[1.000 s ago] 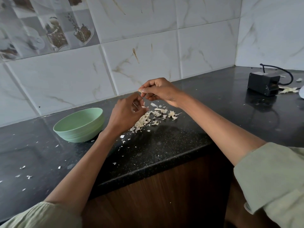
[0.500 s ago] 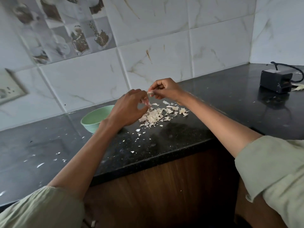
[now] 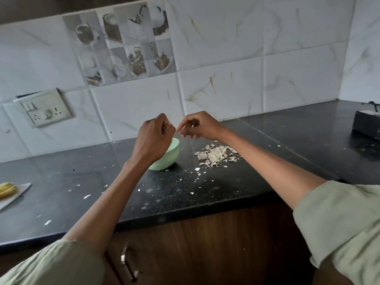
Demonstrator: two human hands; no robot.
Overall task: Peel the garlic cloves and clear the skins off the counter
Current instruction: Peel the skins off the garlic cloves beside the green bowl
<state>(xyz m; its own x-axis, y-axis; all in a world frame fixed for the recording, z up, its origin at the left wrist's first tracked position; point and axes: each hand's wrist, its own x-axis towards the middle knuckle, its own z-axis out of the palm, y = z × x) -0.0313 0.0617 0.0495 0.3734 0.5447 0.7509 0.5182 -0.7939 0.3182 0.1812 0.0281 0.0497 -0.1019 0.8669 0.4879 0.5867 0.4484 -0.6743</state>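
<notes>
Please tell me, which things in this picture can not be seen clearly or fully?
- Head view: inside of the green bowl, hidden by the left hand.
- What the left hand grips: too small, covered by fingers.
- The bit the right hand pinches: tiny, blurred.
- Black box: cut by the right edge.
- Yellow food on the board: cut by the left edge.

Single head view, looking forward-down, close over counter (image 3: 185,194) edge.
</notes>
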